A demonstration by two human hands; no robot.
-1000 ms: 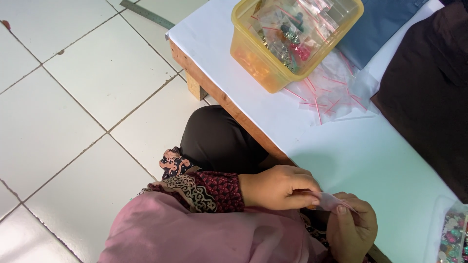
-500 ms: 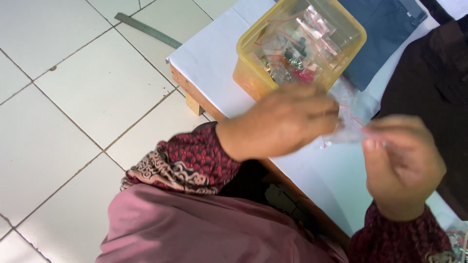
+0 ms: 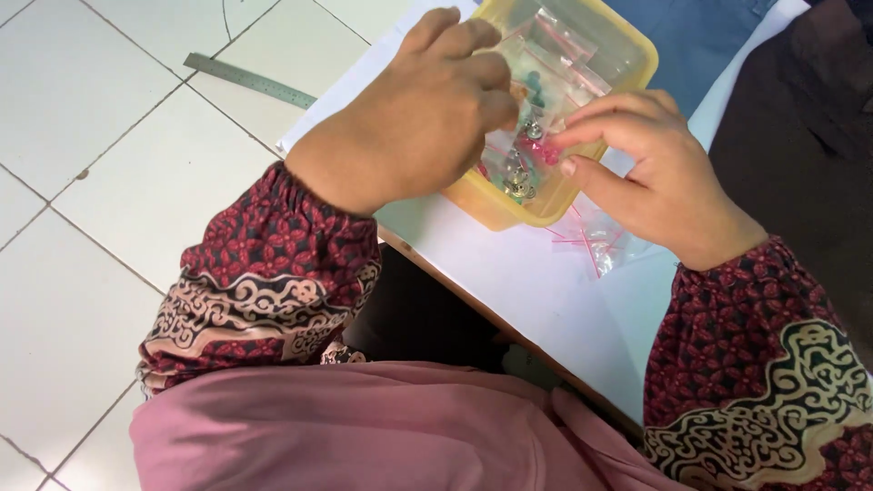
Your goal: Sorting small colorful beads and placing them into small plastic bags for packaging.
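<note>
White tiled floor (image 3: 118,182) fills the left side, grey grout lines, a metal ruler (image 3: 250,80) lying flat on it near the table corner. White tabletop (image 3: 536,291) runs diagonally from top centre to lower right, wooden edge showing underneath. On it: dark brown cloth (image 3: 800,173) at the right edge, blue cloth (image 3: 700,41) at the top, behind the tub. Pink fabric (image 3: 364,427) covers the lower foreground (the person's own garment, seen from above). Both arms wear dark red patterned sleeves with cream-and-black cuffs.

Yellow plastic tub (image 3: 509,205) sits near the tabletop's left edge, open, holding small clear zip bags with red seal strips and small beads or metal bits, green, pink, silver. More empty-looking clear zip bags (image 3: 596,241) lie on the tabletop just beside the tub's right side, partly under the right hand.

Left hand (image 3: 409,118) hovers over the tub's left half, back of hand to camera, fingers (image 3: 496,105) curled inward and down into the tub. The fingertips close toward the thumb at the bags; cannot tell if anything is actually pinched (the grip is hidden by the hand).

Right hand (image 3: 655,173) rests at the tub's right rim, fingers (image 3: 582,132) nearly together, tips touching a pink-filled small bag (image 3: 543,150) inside the tub. The bag lies right between the two sets of fingertips, touched from the right, just beside the left fingers.
</note>
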